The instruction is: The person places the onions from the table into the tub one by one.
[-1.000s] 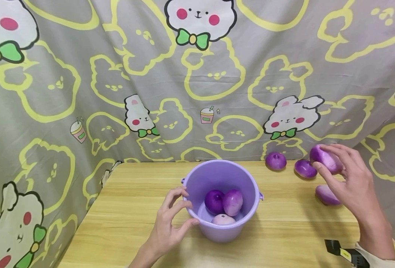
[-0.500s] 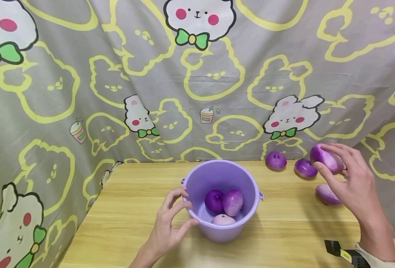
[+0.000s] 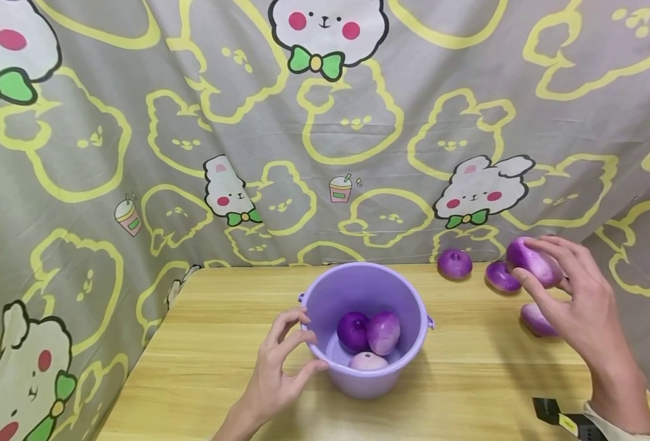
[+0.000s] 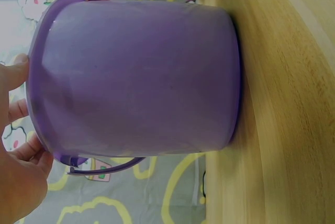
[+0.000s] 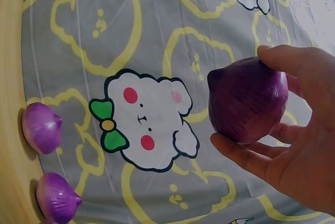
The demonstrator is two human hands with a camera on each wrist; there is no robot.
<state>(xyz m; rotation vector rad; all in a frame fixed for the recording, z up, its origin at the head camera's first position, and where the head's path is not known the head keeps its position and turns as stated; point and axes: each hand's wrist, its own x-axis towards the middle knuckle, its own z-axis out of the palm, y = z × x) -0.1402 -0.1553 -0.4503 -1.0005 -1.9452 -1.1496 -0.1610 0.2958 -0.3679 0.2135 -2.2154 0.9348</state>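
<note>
My right hand (image 3: 581, 294) holds a purple onion (image 5: 248, 100) between thumb and fingers, raised above the table at the right. Two more onions, one at the back (image 3: 455, 264) and one partly behind the held onion (image 3: 501, 277), rest on the table. Another onion (image 3: 537, 321) lies below the hand, partly covered by it. My left hand (image 3: 282, 361) grips the left rim of a light purple bucket (image 4: 136, 77), which stands upright. Inside the bucket are a dark purple onion (image 3: 352, 332), a lighter one (image 3: 383, 332) and a pale one (image 3: 368, 361).
The wooden table (image 3: 209, 343) ends at the back against a grey curtain (image 3: 281, 141) with yellow outlines and cartoon rabbits. A bucket handle (image 4: 110, 169) hangs down the bucket's side. A black strap (image 3: 570, 421) is at my right wrist.
My right hand and the onion in it have shifted very slightly left. The left hand and the bucket have stayed in place.
</note>
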